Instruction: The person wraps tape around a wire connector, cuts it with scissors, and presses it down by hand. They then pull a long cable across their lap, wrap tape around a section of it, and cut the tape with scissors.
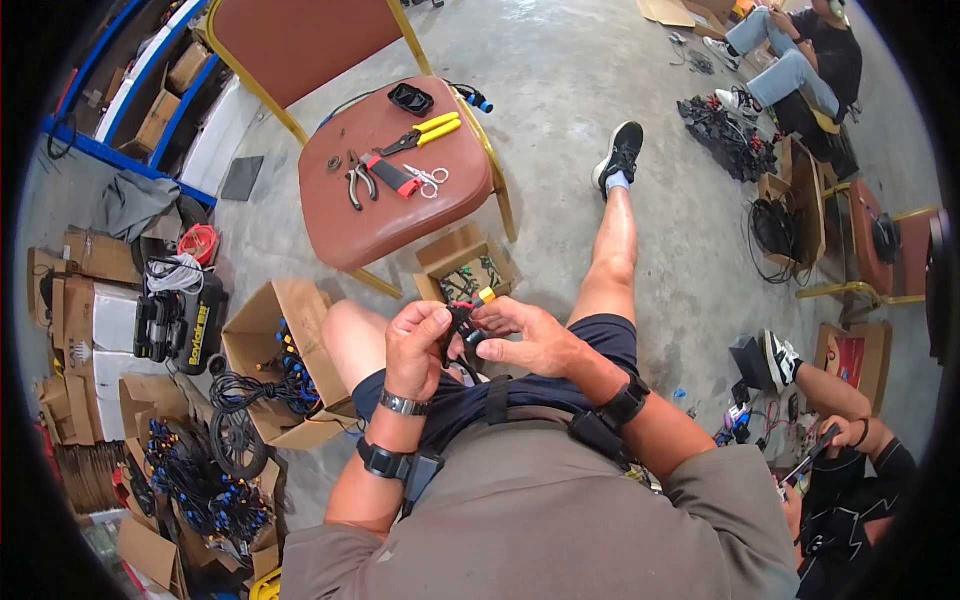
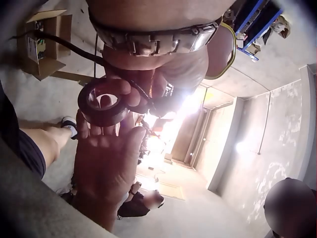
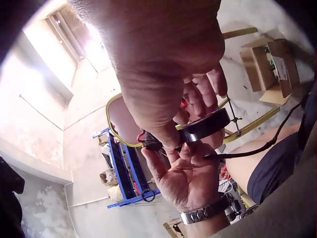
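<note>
Above the lap, my left hand (image 1: pixel 415 345) pinches a black cable (image 3: pixel 267 148) near its wired end, between thumb and fingers. A yellow connector (image 1: pixel 487 296) with red wire sticks up between the two hands. My right hand (image 1: pixel 530 335) holds a roll of black tape (image 3: pixel 205 125) close against the cable, its thumb bent toward the left hand's fingers. In the left wrist view the roll (image 2: pixel 101 119) shows as a ring among the right fingers. The wrapped part of the cable is mostly hidden by fingers.
A brown chair (image 1: pixel 390 220) ahead carries pliers (image 1: pixel 360 182), yellow-handled wire strippers (image 1: pixel 425 133), scissors (image 1: pixel 430 180) and a red-black tool. A small cardboard box (image 1: pixel 465 265) stands before me; boxes of cables (image 1: pixel 290 370) stand left. Other people sit at right.
</note>
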Demonstrator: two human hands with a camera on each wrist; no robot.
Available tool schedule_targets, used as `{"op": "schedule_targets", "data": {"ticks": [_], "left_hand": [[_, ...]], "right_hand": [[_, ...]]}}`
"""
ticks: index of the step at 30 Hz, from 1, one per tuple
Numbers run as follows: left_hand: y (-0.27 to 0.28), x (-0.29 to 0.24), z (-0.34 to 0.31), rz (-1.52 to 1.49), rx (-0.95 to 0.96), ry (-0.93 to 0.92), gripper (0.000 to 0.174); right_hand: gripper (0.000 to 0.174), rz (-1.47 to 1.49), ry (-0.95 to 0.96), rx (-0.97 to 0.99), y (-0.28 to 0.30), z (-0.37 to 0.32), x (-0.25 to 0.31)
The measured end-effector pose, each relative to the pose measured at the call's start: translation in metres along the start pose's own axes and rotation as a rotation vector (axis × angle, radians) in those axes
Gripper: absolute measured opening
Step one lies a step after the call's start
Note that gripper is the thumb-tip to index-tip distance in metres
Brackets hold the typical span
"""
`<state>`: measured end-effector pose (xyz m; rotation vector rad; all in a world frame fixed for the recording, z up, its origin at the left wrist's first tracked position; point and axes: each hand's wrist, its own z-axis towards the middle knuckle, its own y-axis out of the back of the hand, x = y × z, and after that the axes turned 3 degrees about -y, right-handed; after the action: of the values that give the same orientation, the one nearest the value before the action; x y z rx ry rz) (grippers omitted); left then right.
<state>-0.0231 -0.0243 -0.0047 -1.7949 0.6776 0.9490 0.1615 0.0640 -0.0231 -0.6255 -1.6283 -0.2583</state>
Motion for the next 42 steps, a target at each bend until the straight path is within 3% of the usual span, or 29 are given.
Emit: {"op": "schedule_targets", "data": {"ticks": [8, 12, 18, 20, 23, 26, 42], "left_hand": [[-0.004, -0.001, 0.001, -0.057, -0.008, 0.076, 0.014], [-0.005, 0.001, 0.005, -0.028, 0.03, 0.081, 0.014], [-0.005, 0.001, 0.004, -0.037, 0.064, 0.108, 0.014], [-0.003, -0.003, 0.002, -0.067, 0.08, 0.106, 0.014], [0.004, -0.004, 0.003, -0.081, 0.113, 0.086, 0.018], [0.006, -0.001, 0.003, -0.058, 0.122, 0.055, 0.021], [0.015, 0.002, 0.015, 0.045, -0.009, -0.065, 0.02]], "right_hand": [[0.046, -0.231, 0.105, -0.067, -0.002, 0.0, 0.007], [0.043, -0.14, 0.058, -0.081, -0.002, 0.003, -0.003], [0.032, -0.275, 0.081, -0.068, -0.002, 0.005, 0.001], [0.025, -0.056, -0.05, 0.033, -0.005, 0.007, 0.002], [0.021, 0.103, -0.03, 0.01, -0.006, 0.008, -0.009], [0.02, 0.076, 0.012, 0.004, -0.008, 0.006, 0.003], [0.036, 0.176, -0.079, 0.093, -0.01, 0.006, 0.017]]}}
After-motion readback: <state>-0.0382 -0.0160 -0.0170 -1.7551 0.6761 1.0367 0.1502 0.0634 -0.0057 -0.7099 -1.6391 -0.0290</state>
